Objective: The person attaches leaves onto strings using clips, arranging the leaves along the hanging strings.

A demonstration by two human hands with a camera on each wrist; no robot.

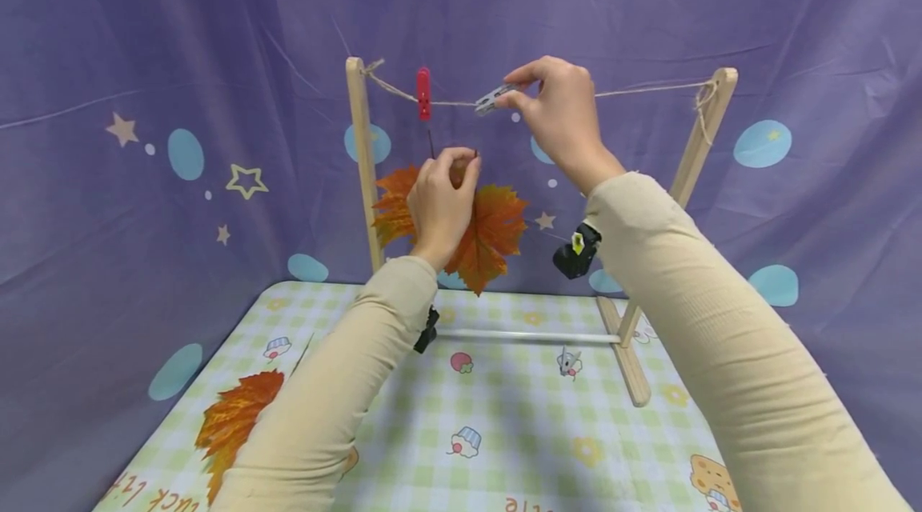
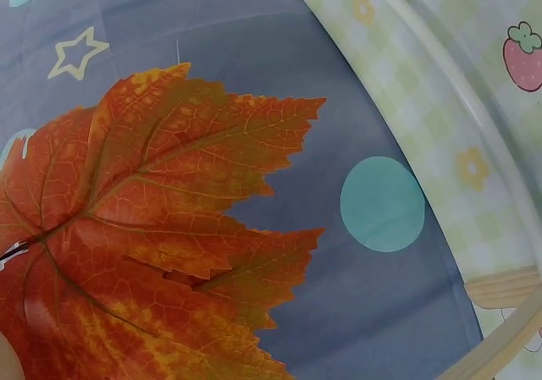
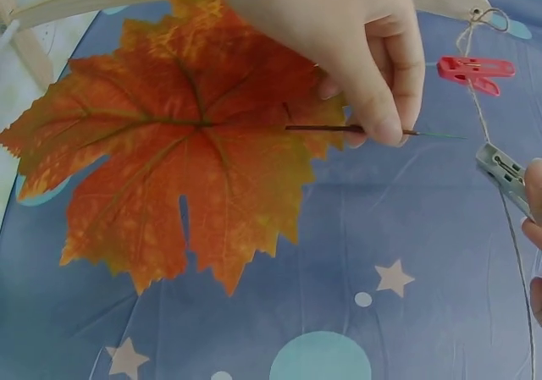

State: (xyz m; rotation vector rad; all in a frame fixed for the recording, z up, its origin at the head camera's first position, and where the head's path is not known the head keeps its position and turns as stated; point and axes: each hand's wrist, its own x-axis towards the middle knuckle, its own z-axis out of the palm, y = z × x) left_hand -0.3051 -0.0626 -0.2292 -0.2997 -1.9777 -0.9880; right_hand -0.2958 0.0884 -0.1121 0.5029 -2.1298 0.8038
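Observation:
My left hand [image 1: 444, 196] pinches the thin dark stem [image 3: 322, 129] of an orange-red maple leaf [image 1: 491, 232], which spreads below the fingers. The leaf [image 2: 169, 185] fills much of the left wrist view. Above and to the right, my right hand [image 1: 562, 108] holds a grey clothespin [image 1: 493, 99] between thumb and fingers, its tip at the string [image 1: 648, 89]. In the right wrist view the clothespin [image 3: 506, 177] overlaps the string, and the stem's end points toward it. Left of it a red clothespin [image 1: 423, 94] sits on the string, with another leaf [image 1: 394, 204] under it, partly hidden by my left hand.
The string runs between two wooden posts [image 1: 702, 128] of a stand with a white bottom bar [image 1: 529, 336]. A third maple leaf [image 1: 238, 420] lies on the checked tablecloth [image 1: 403, 448] at the left. Another grey clothespin [image 1: 568, 360] lies near the bar. A purple curtain [image 1: 216, 32] hangs behind.

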